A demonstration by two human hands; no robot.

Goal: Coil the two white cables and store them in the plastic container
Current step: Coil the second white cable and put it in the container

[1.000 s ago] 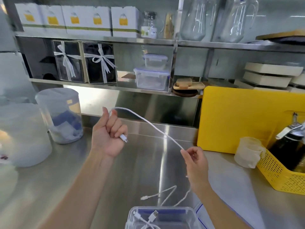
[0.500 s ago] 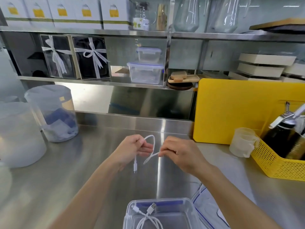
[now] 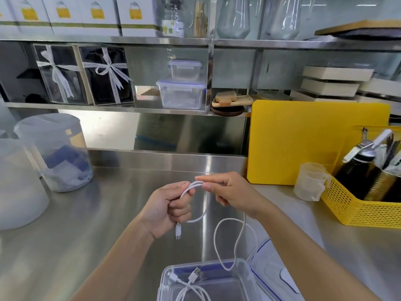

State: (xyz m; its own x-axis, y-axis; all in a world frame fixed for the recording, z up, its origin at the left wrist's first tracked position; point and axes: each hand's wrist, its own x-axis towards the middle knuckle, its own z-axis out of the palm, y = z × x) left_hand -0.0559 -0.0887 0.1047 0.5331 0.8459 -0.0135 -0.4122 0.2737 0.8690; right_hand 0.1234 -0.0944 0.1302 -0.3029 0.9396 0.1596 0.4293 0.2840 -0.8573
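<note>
My left hand is closed around a white cable, whose plug hangs just below the fist. My right hand pinches the same cable's doubled strands right beside the left thumb. From the hands a long loop of the cable hangs down to the rim of the clear plastic container at the bottom edge. Inside that container lies the second white cable, coiled, its two plugs showing.
The container's blue-trimmed lid lies just right of it on the steel counter. Two translucent tubs stand at the left. A yellow cutting board, measuring cup and yellow basket stand at the right. Shelves sit behind.
My hands came together from a wide stretch and dropped lower over the counter. The cable now runs doubled between them, and its slack hangs as a loop toward the container.
</note>
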